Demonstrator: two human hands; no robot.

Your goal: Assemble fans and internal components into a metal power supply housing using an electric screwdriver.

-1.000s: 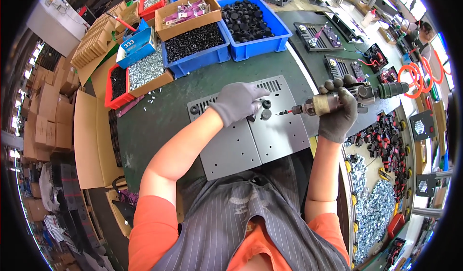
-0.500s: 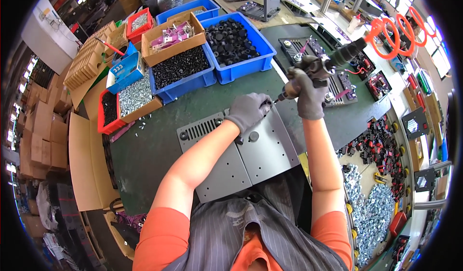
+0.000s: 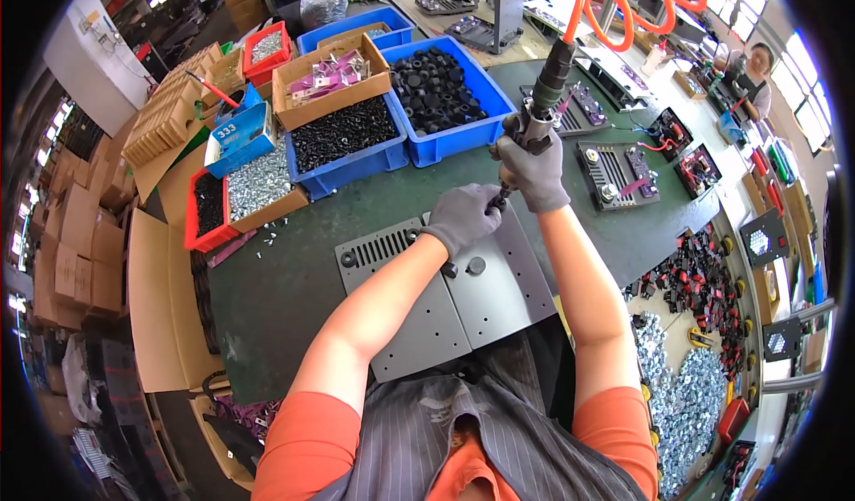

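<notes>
right gloved hand [image 3: 534,167] grips an upright power screwdriver [image 3: 541,100] in a fist; left gloved hand [image 3: 463,218] pinches its tip over a grey metal panel [image 3: 445,309].

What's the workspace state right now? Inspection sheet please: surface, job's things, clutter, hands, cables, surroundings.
Surface: dark green bench top.
Job's things: grey metal panel with vent slots and black round feet; powered screwdriver upright.
Clutter: blue bins of black parts, box of silver screws, loose screws at the right edge.
Hands: left hand, gloved, at the driver's tip; right hand, gloved, grips the driver.
Cables: orange coiled hose above the driver.
Surroundings: cardboard boxes on the left; a co-worker far right.
</notes>
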